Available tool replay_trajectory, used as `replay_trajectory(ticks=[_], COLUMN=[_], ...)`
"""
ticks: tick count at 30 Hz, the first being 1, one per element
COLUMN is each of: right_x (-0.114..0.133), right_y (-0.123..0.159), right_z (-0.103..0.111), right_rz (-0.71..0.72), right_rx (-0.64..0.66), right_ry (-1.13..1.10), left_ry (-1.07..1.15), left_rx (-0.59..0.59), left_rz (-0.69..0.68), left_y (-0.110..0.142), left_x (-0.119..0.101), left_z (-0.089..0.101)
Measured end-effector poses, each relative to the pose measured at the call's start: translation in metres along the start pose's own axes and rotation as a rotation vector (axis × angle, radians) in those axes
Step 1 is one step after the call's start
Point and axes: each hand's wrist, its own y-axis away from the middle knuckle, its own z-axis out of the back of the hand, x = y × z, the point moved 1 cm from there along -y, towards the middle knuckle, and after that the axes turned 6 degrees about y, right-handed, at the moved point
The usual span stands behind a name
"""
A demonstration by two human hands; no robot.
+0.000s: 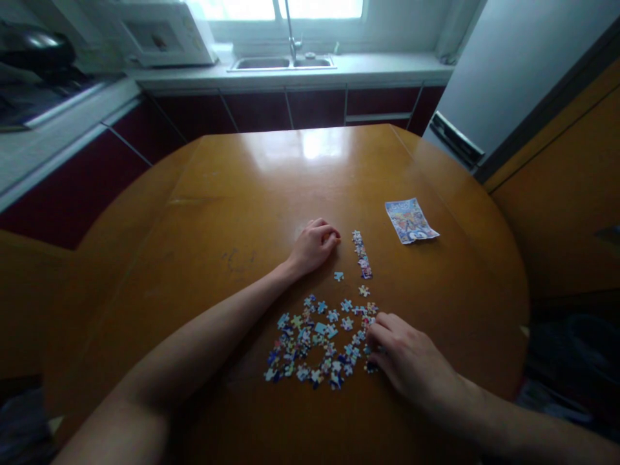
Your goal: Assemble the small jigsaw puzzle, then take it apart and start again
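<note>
My left hand (316, 247) rests on the table with its fingers curled in. Whatever lies inside them, if anything, is hidden. Just right of it is a narrow strip of joined jigsaw pieces (361, 254), with a loose light-blue piece (338, 276) and a yellowish piece (363, 291) nearer me. My right hand (404, 352) is at the right edge of a spread heap of loose jigsaw pieces (332, 349). Its thumb and forefinger are apart over some pieces, and the hand partly covers them.
A crinkled printed picture sheet (411, 221) lies right of the strip on the wooden table (271, 187). Beyond the table are a counter with a sink (264, 63), a microwave (162, 35) and a pan (36, 46) on the stove. A fridge (518, 71) stands at right.
</note>
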Motion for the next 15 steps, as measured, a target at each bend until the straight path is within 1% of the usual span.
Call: replay_trajectory(ticks=[2, 4, 7, 9, 12, 15], right_x=[-0.002, -0.004, -0.011, -0.018, -0.034, -0.049], right_y=[0.000, -0.003, -0.014, -0.028, -0.055, -0.087], right_z=[0.003, 0.011, 0.030, 0.045, 0.062, 0.067], right_rz=[-0.004, -0.022, -0.084, -0.113, -0.118, -0.054], right_rx=[0.006, 0.024, 0.030, -0.027, -0.164, -0.245], right_ry=[-0.103, -0.268, -0.605, -0.786, -0.861, -0.824], left_ry=[0.000, -0.004, -0.006, 0.013, 0.078, 0.134], left_rx=[-0.002, -0.003, -0.003, -0.013, 0.003, 0.056], left_rz=[-0.001, 0.001, -0.006, -0.061, -0.234, -0.369], left_y=[0.000, -0.001, -0.001, 0.001, 0.004, 0.005], left_x=[0.001, 0.001, 0.000, -0.004, -0.016, -0.026], left_z=[0.000, 0.000, 0.000, 0.001, 0.005, 0.008])
